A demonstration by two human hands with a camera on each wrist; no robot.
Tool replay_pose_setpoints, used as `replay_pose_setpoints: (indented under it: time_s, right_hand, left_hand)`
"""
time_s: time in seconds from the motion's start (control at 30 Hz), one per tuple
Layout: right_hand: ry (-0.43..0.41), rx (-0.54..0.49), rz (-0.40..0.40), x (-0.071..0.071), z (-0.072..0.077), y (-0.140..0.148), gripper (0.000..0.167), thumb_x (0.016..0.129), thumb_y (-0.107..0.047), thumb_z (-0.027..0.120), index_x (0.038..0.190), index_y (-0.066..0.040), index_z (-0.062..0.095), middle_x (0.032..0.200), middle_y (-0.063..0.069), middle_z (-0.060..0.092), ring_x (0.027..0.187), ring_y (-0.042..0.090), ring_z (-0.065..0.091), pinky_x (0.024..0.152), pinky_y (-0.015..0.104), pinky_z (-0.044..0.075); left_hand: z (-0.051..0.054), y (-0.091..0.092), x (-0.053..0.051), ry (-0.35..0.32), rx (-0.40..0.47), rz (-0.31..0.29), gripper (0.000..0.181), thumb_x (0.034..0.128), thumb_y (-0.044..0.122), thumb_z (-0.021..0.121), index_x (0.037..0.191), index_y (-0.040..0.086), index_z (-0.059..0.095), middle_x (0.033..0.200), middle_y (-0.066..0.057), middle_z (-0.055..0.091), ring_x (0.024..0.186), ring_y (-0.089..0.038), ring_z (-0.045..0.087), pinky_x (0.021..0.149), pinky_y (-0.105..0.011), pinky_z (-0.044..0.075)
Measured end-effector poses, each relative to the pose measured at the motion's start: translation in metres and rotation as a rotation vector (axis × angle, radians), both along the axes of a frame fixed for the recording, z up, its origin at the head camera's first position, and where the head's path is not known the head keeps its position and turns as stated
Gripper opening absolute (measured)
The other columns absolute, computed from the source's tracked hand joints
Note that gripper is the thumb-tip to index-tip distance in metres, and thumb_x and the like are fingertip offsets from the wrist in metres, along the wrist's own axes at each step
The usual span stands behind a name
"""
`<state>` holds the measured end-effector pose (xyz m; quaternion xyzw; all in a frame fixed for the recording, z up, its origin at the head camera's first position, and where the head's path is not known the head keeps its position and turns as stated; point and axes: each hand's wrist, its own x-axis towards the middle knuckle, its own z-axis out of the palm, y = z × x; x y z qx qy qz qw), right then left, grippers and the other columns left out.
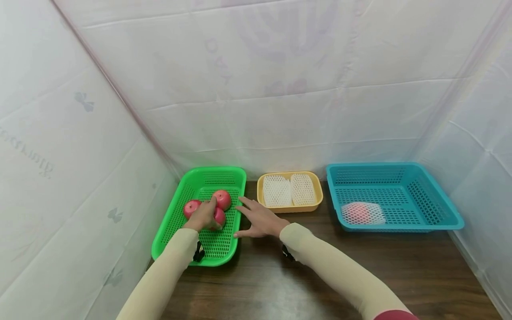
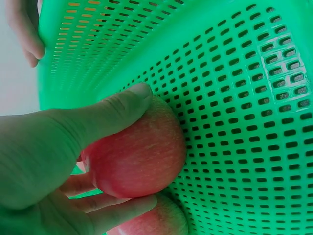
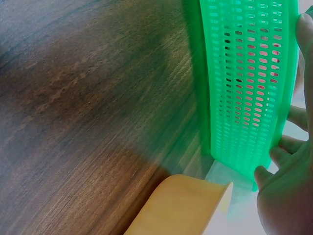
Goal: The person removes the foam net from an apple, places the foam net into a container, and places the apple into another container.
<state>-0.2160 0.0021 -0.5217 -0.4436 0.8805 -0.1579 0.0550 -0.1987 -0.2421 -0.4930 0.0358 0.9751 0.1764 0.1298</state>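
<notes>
Inside the green basket (image 1: 216, 245), several red apples (image 1: 222, 200) lie close together. My left hand (image 1: 202, 216) reaches in from the front and grips one apple (image 2: 142, 152), with the thumb on its upper side and the fingers beneath, as the left wrist view shows. Another apple (image 2: 161, 218) sits right against those fingers. My right hand (image 1: 258, 218) is at the basket's right rim with its fingers spread. In the right wrist view its fingertips (image 3: 264, 175) are at the rim, and the hand holds nothing else.
A small yellow tray (image 1: 294, 208) behind my right hand holds white foam net sleeves (image 1: 277, 191). Further right, a blue basket (image 1: 400, 229) contains an apple in a foam net (image 1: 362, 213). Everything stands on a dark wooden table (image 1: 276, 275), with white sheeting (image 1: 256, 111) around it.
</notes>
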Motion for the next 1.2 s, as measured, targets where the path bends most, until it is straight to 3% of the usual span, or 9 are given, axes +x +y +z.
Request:
replay_pose_setpoints:
  time_s: [0.17,0.4,0.73,1.2]
  right_hand:
    - [0.006,-0.002,0.003,0.0005,-0.0011,0.0001,0.099,0.088,-0.078,0.056,0.161,-0.013,0.035,0.170,0.013,0.015,0.155,0.028,0.021,0.123,0.042,0.025]
    - [0.011,-0.006,0.005,-0.0009,-0.0025,0.0003,0.099,0.088,-0.078,0.056,0.161,-0.014,0.034,0.170,0.013,0.017,0.155,0.028,0.022,0.123,0.043,0.026]
    - [0.013,-0.005,0.007,-0.0007,-0.0014,0.0006,0.098,0.089,-0.077,0.057,0.160,-0.013,0.035,0.170,0.014,0.018,0.154,0.028,0.023,0.123,0.042,0.027]
    - [0.026,0.033,0.009,-0.0004,0.0020,0.0005,0.099,0.089,-0.077,0.055,0.161,-0.011,0.035,0.171,0.012,0.013,0.155,0.028,0.020,0.123,0.043,0.024]
  left_hand:
    - [-0.0014,-0.0020,-0.0003,0.020,0.023,-0.012,0.088,0.0652,0.012,0.099,0.134,0.000,0.045,0.124,-0.028,0.058,0.120,-0.044,0.058,0.097,-0.057,0.050]
    - [-0.0015,-0.0022,-0.0001,0.015,0.028,-0.016,0.096,0.0672,0.013,0.098,0.143,-0.004,0.042,0.131,-0.031,0.057,0.125,-0.046,0.056,0.101,-0.058,0.048]
    - [0.0003,0.0001,0.0019,0.012,0.014,-0.028,0.082,0.0720,0.016,0.095,0.134,-0.002,0.046,0.124,-0.027,0.061,0.120,-0.044,0.059,0.095,-0.057,0.050]
    - [0.0014,-0.0026,0.0015,0.000,0.010,-0.043,0.083,0.0834,0.024,0.088,0.146,-0.004,0.041,0.130,-0.026,0.061,0.123,-0.042,0.058,0.097,-0.057,0.050]
